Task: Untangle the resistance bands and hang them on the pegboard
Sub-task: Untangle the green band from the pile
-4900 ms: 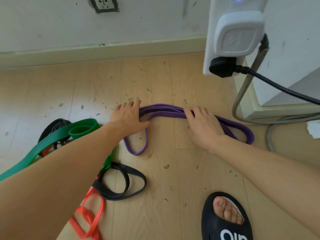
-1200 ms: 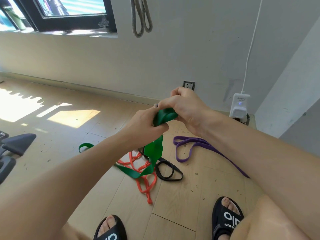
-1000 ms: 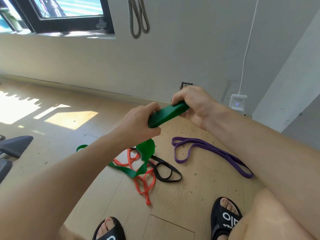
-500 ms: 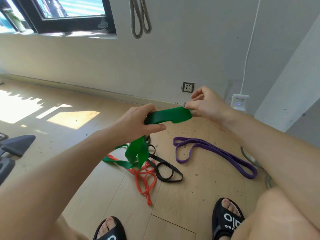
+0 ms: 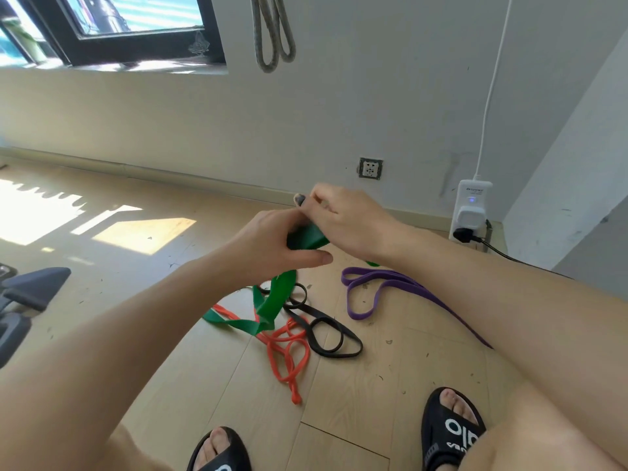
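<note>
Both hands work the green band [image 5: 277,297] free at frame centre: the left hand [image 5: 272,244] grips its raised end, the right hand [image 5: 343,220] pinches it. Its tail trails to the orange [image 5: 287,348] and black [image 5: 323,329] bands at 6 o'clock; purple [image 5: 373,290] lies at 4 o'clock. Next, likely, drawing green clear.

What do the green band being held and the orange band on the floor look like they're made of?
Green band: probably flat latex or rubber, matte; it hangs limp and folds in wide ribbon-like bends. Orange band: likely the same rubbery stuff, narrower, lying in soft tangled loops. Neither can be confirmed by look alone.
</note>
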